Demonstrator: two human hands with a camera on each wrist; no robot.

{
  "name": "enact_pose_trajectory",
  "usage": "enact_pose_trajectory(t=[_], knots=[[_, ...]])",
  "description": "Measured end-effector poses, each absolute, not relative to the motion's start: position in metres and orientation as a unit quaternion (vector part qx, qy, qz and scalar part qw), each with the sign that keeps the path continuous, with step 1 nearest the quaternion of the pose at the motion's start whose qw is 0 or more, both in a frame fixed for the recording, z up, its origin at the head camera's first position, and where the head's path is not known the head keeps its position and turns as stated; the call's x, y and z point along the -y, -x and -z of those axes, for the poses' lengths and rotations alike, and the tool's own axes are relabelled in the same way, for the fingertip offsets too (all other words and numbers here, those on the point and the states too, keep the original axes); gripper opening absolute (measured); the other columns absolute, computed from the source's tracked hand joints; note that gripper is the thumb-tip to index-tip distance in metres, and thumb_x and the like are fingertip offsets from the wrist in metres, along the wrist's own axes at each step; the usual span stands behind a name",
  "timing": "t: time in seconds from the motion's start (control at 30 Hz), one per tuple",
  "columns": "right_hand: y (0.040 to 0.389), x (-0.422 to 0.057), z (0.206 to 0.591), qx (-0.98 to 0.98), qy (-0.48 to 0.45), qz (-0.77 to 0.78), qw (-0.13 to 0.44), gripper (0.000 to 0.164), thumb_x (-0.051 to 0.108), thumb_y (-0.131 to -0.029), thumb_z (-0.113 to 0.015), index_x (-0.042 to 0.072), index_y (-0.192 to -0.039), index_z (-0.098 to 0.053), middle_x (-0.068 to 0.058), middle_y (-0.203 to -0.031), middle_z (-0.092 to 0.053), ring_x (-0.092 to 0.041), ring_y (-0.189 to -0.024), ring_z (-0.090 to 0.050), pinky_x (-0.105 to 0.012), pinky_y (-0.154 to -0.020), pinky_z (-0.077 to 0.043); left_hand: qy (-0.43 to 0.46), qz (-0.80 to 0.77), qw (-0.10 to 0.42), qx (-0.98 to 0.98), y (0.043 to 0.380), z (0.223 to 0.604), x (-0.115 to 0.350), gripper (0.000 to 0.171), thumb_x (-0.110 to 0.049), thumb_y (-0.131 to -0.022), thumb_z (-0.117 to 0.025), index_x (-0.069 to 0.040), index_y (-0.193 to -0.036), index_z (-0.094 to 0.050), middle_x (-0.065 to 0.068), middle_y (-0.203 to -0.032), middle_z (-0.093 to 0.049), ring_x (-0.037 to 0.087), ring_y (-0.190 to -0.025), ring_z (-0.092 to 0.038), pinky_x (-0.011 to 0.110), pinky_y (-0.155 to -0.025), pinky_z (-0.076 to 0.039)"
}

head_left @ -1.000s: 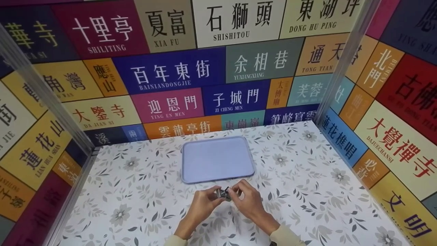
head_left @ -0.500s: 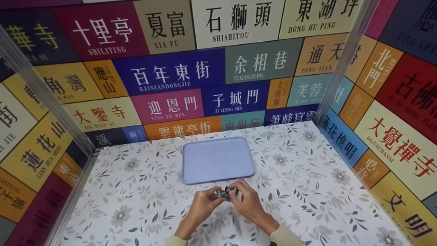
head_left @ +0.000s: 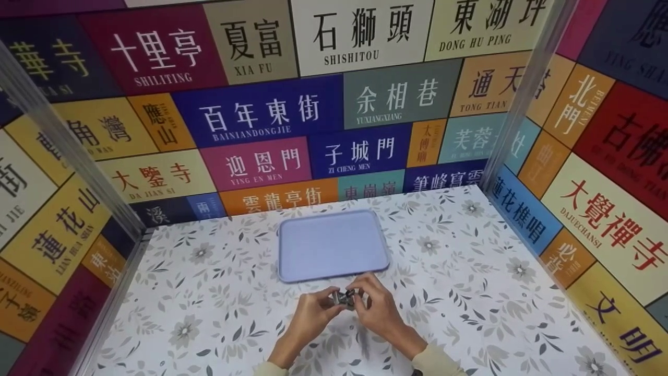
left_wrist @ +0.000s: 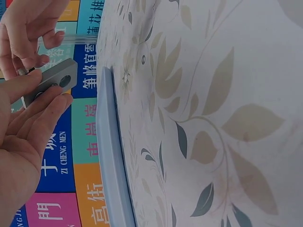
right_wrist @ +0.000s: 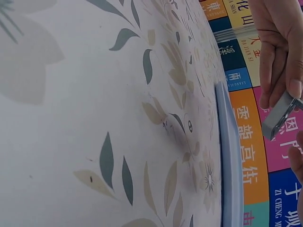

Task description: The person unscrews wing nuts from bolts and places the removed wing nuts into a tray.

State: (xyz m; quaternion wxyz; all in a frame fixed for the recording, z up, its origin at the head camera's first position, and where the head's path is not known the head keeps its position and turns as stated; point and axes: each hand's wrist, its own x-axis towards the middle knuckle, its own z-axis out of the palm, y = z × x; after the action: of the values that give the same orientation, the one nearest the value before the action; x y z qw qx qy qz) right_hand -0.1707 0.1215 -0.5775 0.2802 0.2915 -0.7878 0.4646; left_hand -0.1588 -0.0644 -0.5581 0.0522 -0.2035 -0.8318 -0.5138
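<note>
My left hand (head_left: 309,316) holds a small grey metal block (left_wrist: 56,79) between thumb and fingers, above the table in front of the tray. A round hole shows through the block's end in the left wrist view. At the block's other end is a small screw (right_wrist: 298,102), its thread visible in the right wrist view. My right hand (head_left: 380,309) pinches the screw with thumb and forefinger, right up against the block. Much of the screw is hidden by the fingers.
A pale lilac tray (head_left: 334,244) with a raised rim lies just beyond both hands. The table (head_left: 219,303) wears a white leaf-and-flower cover. Panels of coloured signs (head_left: 261,107) stand at the back and both sides.
My right fingers shift slightly at the screw, and its dark end sits at a different angle. The left hand keeps the block almost in place; the tray stays put.
</note>
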Motion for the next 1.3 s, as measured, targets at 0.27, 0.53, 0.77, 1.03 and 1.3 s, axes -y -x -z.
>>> enact_pose_trajectory(t=[0.27,0.53,0.77,1.03,1.3], knots=[[0.173,-0.121,0.578,0.763,-0.313,-0.474,0.309,0.032,-0.019,-0.078,-0.063,0.010,-0.092,-0.071,-0.006,-0.096,-0.060,-0.009,-0.067,-0.055,-0.013,-0.048,-0.042,0.194,0.520,0.046,0.830,0.158,0.560,0.064,0.036,-0.010,-0.085,-0.079,0.006,-0.115,-0.071,0.017,-0.088,-0.078,0.020,-0.078,-0.077,0.016,-0.069,-0.058],[0.169,-0.115,0.567,0.743,-0.324,-0.480,0.335,0.031,-0.027,-0.074,-0.061,0.003,-0.082,-0.068,-0.013,-0.090,-0.058,-0.017,-0.065,-0.054,-0.009,-0.051,-0.037,0.199,0.508,0.050,0.837,0.158,0.560,0.065,0.036,-0.012,-0.086,-0.079,0.003,-0.117,-0.071,0.014,-0.087,-0.078,0.019,-0.078,-0.077,0.016,-0.065,-0.057],[0.172,-0.120,0.577,0.748,-0.313,-0.475,0.342,0.031,-0.020,-0.079,-0.064,0.009,-0.087,-0.070,-0.008,-0.096,-0.059,-0.011,-0.068,-0.054,-0.008,-0.052,-0.039,0.200,0.500,0.050,0.841,0.158,0.559,0.066,0.036,-0.015,-0.086,-0.079,0.001,-0.117,-0.071,0.012,-0.085,-0.078,0.017,-0.076,-0.077,0.018,-0.063,-0.056],[0.170,-0.125,0.579,0.792,-0.237,-0.440,0.351,0.018,0.002,-0.086,-0.069,0.016,-0.083,-0.060,0.000,-0.099,-0.059,-0.004,-0.067,-0.055,-0.018,-0.052,-0.046,0.189,0.503,0.050,0.842,0.159,0.559,0.065,0.036,-0.014,-0.085,-0.080,0.001,-0.116,-0.072,0.011,-0.082,-0.078,0.015,-0.073,-0.075,0.018,-0.063,-0.056],[0.170,-0.121,0.583,0.811,-0.232,-0.438,0.311,0.016,0.014,-0.088,-0.076,0.021,-0.081,-0.064,0.003,-0.098,-0.059,-0.014,-0.064,-0.058,-0.021,-0.057,-0.050,0.190,0.500,0.058,0.843,0.159,0.558,0.066,0.034,-0.011,-0.084,-0.080,0.002,-0.114,-0.072,0.013,-0.083,-0.078,0.014,-0.073,-0.075,0.018,-0.062,-0.056]])
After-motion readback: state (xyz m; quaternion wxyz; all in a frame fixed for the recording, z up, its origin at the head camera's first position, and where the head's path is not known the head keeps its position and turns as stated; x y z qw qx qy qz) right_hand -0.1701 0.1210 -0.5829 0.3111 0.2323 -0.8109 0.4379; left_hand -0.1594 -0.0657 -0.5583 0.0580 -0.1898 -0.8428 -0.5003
